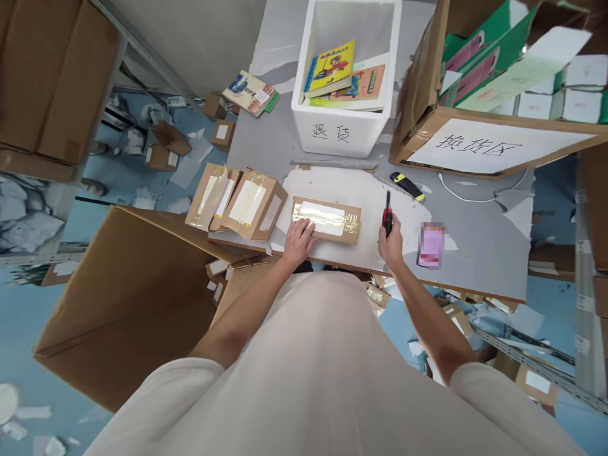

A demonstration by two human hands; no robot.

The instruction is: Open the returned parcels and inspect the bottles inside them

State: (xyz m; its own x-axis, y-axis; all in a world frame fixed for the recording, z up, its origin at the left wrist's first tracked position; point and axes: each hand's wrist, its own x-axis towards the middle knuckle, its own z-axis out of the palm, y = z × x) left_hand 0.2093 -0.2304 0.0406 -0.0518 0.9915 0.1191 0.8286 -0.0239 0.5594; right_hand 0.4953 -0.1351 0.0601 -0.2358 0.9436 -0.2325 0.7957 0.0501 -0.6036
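Observation:
A taped brown cardboard parcel with a white label lies flat on the table in front of me. My left hand rests on its near left part, fingers laid out over the label and tape, not wrapped round it. To the right, apart from the parcel, my right hand is closed round a red and black utility knife whose tip points away from me. A black and yellow knife-like tool lies beyond that hand. Nearer the right side is a pink phone-like item, partly blurred.
Two taped boxes stand left of the parcel. Behind are a white foam bin with books and a large carton of green and white boxes. Several books lie at the back left. A big open carton sits below left.

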